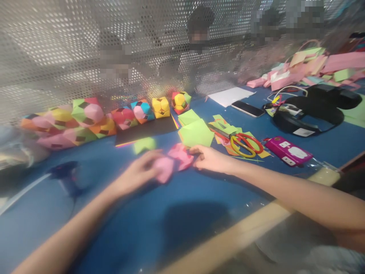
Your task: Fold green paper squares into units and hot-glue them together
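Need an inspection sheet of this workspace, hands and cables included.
Surface: blue tabletop, pale strip at near edge.
Things in work: light pink paper piece, deeper pink piece.
Clutter: scissors on paper scraps; green sheets, phone, purple item, row of paper balls.
Hands: left holds the light pink piece; right at the deeper one, grip unclear.
Cables: white cable by black item; thin cord below blurred dark tool.
Surroundings: perforated screen behind, blurred shapes beyond.
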The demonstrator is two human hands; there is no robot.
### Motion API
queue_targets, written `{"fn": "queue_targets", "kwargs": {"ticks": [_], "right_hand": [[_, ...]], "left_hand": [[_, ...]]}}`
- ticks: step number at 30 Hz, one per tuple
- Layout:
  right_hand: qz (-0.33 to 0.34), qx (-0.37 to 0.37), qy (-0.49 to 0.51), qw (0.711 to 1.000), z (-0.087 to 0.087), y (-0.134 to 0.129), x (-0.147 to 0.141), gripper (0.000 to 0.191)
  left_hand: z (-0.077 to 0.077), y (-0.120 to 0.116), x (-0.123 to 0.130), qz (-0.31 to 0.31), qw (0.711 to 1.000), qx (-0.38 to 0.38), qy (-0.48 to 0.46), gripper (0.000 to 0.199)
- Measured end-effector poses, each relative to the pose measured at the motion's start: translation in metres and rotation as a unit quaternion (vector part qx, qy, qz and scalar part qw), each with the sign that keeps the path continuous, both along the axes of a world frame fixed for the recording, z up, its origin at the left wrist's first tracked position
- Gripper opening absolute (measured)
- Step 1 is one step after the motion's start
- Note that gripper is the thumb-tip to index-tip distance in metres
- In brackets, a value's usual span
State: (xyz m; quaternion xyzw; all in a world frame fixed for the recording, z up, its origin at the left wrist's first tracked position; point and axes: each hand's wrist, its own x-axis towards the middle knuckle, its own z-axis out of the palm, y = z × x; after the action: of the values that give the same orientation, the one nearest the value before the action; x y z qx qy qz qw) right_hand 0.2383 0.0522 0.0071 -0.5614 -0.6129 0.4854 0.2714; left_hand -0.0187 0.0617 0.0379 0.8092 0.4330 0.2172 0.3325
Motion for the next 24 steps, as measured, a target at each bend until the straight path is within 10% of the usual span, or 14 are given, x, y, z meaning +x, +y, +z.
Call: {"fn": "queue_targets", "kwargs": {"ticks": [8, 24], "right_hand": [[0.011, -0.001, 0.031, 0.999, 0.006, -0.001, -0.01, 0.045], [-0.024, 0.138, 0.194, 0.971, -0.014, 0.009, -0.014, 0.05]], "left_hand": [[-0.01, 0.041, 0.001, -0.04, 0.986, -0.151, -0.06, 0.036], [-0.013, 0.027, 0.005, -0.016, 0.952, -0.254, -0.172, 0.041]]}}
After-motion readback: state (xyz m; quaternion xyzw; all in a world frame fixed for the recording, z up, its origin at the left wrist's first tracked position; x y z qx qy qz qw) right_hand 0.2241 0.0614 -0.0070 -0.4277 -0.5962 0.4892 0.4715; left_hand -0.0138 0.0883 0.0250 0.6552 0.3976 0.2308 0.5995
